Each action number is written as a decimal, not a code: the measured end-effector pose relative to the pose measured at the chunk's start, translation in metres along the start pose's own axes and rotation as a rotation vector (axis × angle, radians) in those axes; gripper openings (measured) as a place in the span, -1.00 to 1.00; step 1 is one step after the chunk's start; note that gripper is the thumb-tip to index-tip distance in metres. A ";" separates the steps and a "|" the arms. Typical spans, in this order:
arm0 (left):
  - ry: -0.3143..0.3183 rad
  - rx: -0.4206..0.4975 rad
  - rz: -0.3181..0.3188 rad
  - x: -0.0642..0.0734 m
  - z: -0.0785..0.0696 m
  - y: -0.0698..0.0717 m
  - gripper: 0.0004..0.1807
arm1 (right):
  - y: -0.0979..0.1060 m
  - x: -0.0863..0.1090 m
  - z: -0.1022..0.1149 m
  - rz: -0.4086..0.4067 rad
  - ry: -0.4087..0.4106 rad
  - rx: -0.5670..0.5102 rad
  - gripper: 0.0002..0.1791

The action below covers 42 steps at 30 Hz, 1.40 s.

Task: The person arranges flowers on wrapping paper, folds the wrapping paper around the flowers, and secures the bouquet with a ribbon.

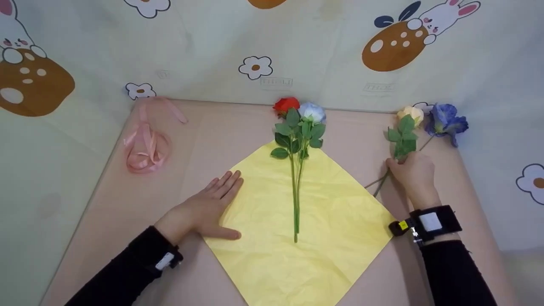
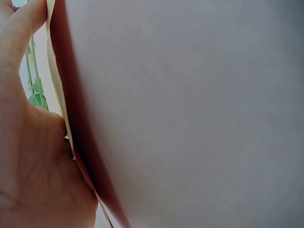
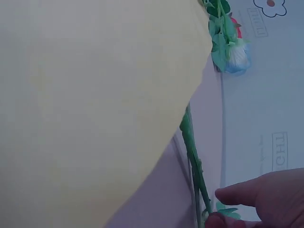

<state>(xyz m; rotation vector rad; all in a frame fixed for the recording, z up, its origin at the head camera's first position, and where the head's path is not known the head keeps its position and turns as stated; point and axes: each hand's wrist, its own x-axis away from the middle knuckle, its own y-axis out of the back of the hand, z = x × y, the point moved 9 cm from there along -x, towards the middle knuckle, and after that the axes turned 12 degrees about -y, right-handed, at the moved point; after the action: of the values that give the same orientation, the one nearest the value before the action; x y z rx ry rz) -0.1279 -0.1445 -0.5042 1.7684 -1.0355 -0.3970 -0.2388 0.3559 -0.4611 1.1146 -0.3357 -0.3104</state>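
Observation:
A yellow sheet of wrapping paper (image 1: 340, 238) lies with one corner toward the back. My left hand (image 1: 212, 208) rests flat on its left edge, fingers straight and thumb spread. On the paper lie a red rose (image 1: 286, 106) and a pale blue rose (image 1: 313, 112), stems side by side, blooms past the far corner. To the right, my right hand (image 1: 414, 174) pinches the green stem (image 3: 194, 152) of a cream rose (image 1: 411, 115) just under its leaves. The lower end of that stem is hidden by the paper. A blue-violet flower (image 1: 446, 121) lies close beyond this hand.
A loose coil of pink ribbon (image 1: 146, 153) lies at the back left of the pink tabletop (image 1: 187, 144). Behind and beside the table hangs a pale cloth (image 1: 204, 42) printed with rabbits and flowers.

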 end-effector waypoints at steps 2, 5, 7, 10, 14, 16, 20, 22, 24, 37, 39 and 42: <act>0.003 0.008 0.003 0.000 0.000 -0.001 0.46 | -0.005 0.000 -0.003 0.032 -0.015 0.032 -0.45; 0.009 0.014 0.011 0.001 0.000 -0.002 0.46 | -0.009 0.002 -0.003 0.061 -0.007 0.045 -0.48; 0.011 0.020 0.009 0.001 0.000 -0.002 0.47 | -0.007 0.003 -0.002 0.055 0.016 0.042 -0.51; 0.010 0.017 0.007 0.000 0.000 -0.001 0.47 | 0.000 0.005 -0.002 0.023 0.064 0.024 -0.52; 0.004 0.006 0.007 -0.001 0.000 -0.002 0.47 | 0.007 0.005 -0.012 0.048 0.044 0.011 -0.53; 0.006 -0.003 0.012 -0.001 0.001 -0.002 0.47 | 0.009 0.005 -0.021 0.085 0.001 0.012 -0.58; 0.004 -0.007 0.008 -0.001 0.001 -0.002 0.47 | 0.021 0.005 -0.036 0.099 -0.029 0.010 -0.68; 0.005 -0.003 0.007 0.000 0.000 -0.001 0.47 | 0.029 0.005 -0.042 0.087 -0.019 0.004 -0.69; 0.007 0.007 0.004 0.000 0.000 0.000 0.47 | 0.035 0.005 -0.047 0.077 -0.013 0.000 -0.69; 0.013 0.007 0.014 0.002 0.000 0.002 0.45 | 0.024 0.025 -0.005 0.270 -0.001 -0.125 -0.62; 0.011 0.005 0.014 0.001 0.000 0.002 0.46 | 0.017 0.034 0.012 0.268 0.038 -0.107 -0.65; 0.010 0.006 0.012 0.000 0.000 0.001 0.46 | 0.005 0.051 0.043 0.263 0.105 -0.083 -0.69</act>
<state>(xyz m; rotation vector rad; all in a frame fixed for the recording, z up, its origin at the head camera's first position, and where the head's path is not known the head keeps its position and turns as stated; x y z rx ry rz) -0.1279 -0.1448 -0.5034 1.7670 -1.0414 -0.3773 -0.2102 0.3022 -0.4341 0.9884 -0.3677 -0.0327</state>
